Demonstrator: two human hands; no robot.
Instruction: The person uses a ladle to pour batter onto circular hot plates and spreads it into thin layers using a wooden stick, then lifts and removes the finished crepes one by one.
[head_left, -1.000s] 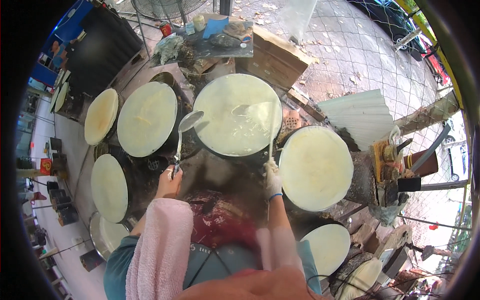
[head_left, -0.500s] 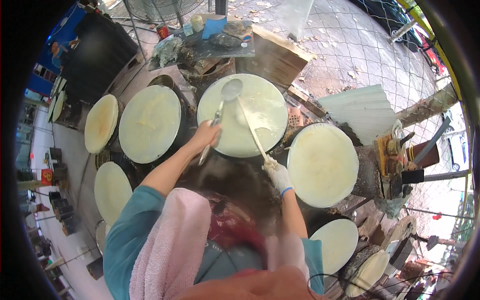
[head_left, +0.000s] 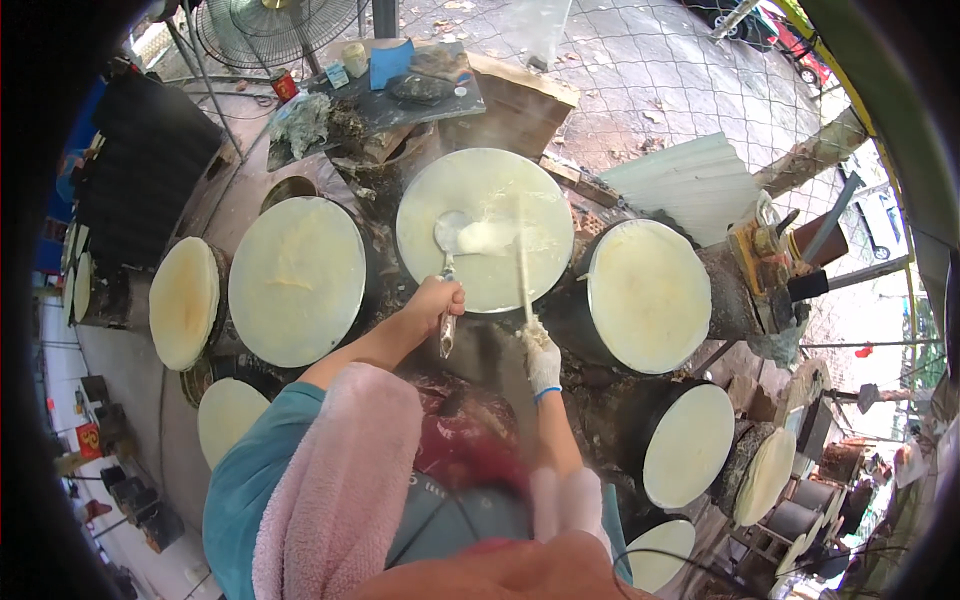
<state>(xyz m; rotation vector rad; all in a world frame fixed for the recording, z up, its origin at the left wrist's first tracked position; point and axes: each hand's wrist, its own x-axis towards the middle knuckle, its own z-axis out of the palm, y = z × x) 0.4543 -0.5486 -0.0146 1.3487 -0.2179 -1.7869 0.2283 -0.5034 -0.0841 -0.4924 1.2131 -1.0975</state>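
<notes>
A ladle (head_left: 452, 232) is gripped by its handle in my bare left hand (head_left: 437, 302), fingers wrapped round it. Its round bowl is low over the middle round griddle (head_left: 428, 190), left of centre, beside a pale mound of batter (head_left: 487, 237). My right hand (head_left: 541, 360), in a white glove caked with batter, is closed on a thin stick (head_left: 524, 268). The stick points away from me across the griddle, just right of the mound. A thin pale layer coats the griddle, with wet streaks right of the middle.
More batter-covered rounds (head_left: 296, 280) stand at left and right (head_left: 650, 296), several on dark drums. Beyond the middle griddle is a cluttered board (head_left: 425, 110), with a fan (head_left: 270, 30) behind it. Wire mesh fencing (head_left: 640, 90) stands at the far right. A pink towel (head_left: 340, 480) hangs over me.
The ladle bowl has come down toward me from the griddle's far part. The stick has swung from a leftward slant to nearly straight ahead. The view has shifted somewhat.
</notes>
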